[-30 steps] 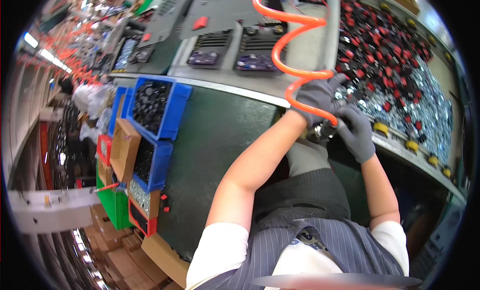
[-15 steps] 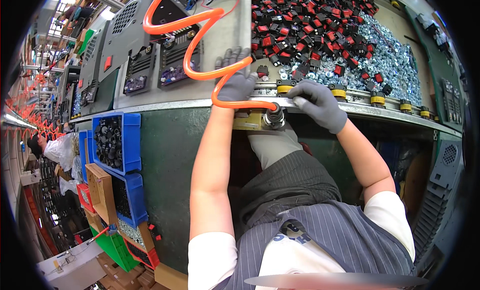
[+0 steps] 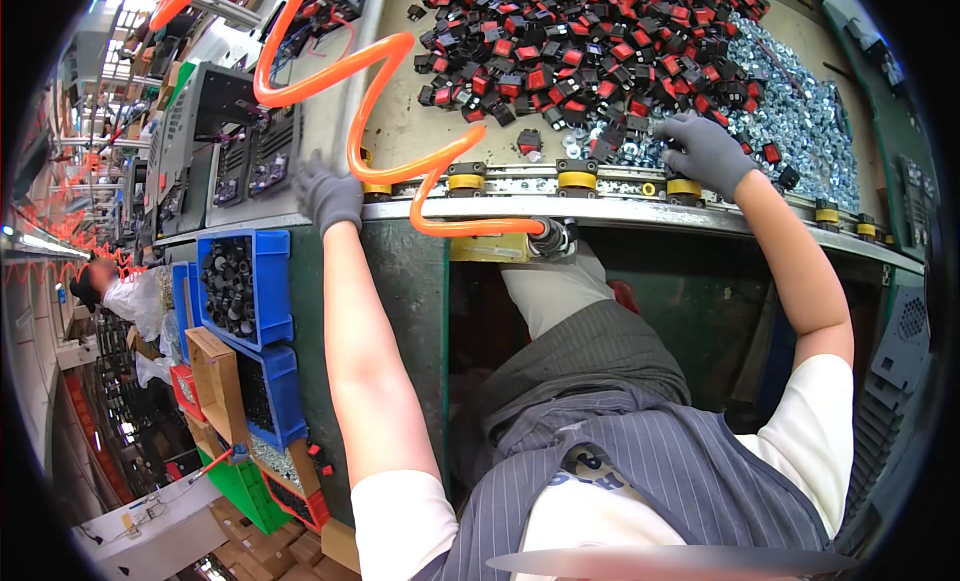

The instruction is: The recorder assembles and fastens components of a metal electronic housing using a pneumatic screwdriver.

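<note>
My left hand (image 3: pixel 325 196), in a grey glove, hovers with fingers spread over the bench's front edge, holding nothing, beside a grey metal unit (image 3: pixel 245 146). My right hand (image 3: pixel 705 151), also gloved, reaches into a heap of black-and-red rocker switches (image 3: pixel 600 51) where it meets a pile of silver nuts (image 3: pixel 800 121). Its fingertips curl down among the parts, so what they grip is hidden. An orange coiled air hose (image 3: pixel 400 111) loops between the hands and runs to a tool (image 3: pixel 550 239) hanging under the bench edge.
Yellow-ringed rollers (image 3: pixel 578 179) line a metal rail along the bench front. Blue bins of black parts (image 3: pixel 240 281), cardboard boxes (image 3: pixel 215 381) and a green crate (image 3: pixel 240 486) stand at my left. Another person (image 3: pixel 110 286) works far left. More grey units sit on the bench's left part.
Both hands left the tool under the bench edge. My left hand swung left and opened. My right hand moved up and right into the parts pile. The view tilted toward the bench.
</note>
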`<action>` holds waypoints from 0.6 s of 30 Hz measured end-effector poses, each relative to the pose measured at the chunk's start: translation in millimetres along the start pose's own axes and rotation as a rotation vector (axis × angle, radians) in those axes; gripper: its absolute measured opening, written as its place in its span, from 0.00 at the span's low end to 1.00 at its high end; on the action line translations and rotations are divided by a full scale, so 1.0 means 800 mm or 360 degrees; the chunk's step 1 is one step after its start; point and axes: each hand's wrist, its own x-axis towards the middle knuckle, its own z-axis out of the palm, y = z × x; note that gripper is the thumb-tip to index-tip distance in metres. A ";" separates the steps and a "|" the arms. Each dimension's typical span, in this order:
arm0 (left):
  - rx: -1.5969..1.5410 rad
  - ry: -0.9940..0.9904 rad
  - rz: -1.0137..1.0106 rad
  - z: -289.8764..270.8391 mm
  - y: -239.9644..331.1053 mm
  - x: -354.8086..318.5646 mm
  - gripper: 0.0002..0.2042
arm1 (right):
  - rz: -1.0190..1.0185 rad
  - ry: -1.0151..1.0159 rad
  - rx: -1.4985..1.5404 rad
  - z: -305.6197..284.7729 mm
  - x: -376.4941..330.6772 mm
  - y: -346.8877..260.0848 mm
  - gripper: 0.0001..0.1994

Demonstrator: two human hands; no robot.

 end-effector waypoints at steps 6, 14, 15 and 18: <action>0.0212 0.0495 -0.0365 -0.003 -0.023 -0.009 0.30 | 0.0152 -0.0314 -0.0386 -0.007 0.031 -0.032 0.19; -0.0744 -0.0248 0.1065 -0.019 0.191 -0.066 0.25 | 0.0045 -0.0428 -0.0520 -0.002 0.041 -0.026 0.17; -0.0695 -0.0163 0.1233 -0.015 0.214 -0.072 0.25 | 0.0035 -0.0416 -0.0480 -0.002 0.041 -0.025 0.17; -0.0387 -0.0208 0.1402 -0.019 0.267 -0.087 0.28 | 0.0011 -0.0379 -0.0446 0.002 0.044 -0.023 0.17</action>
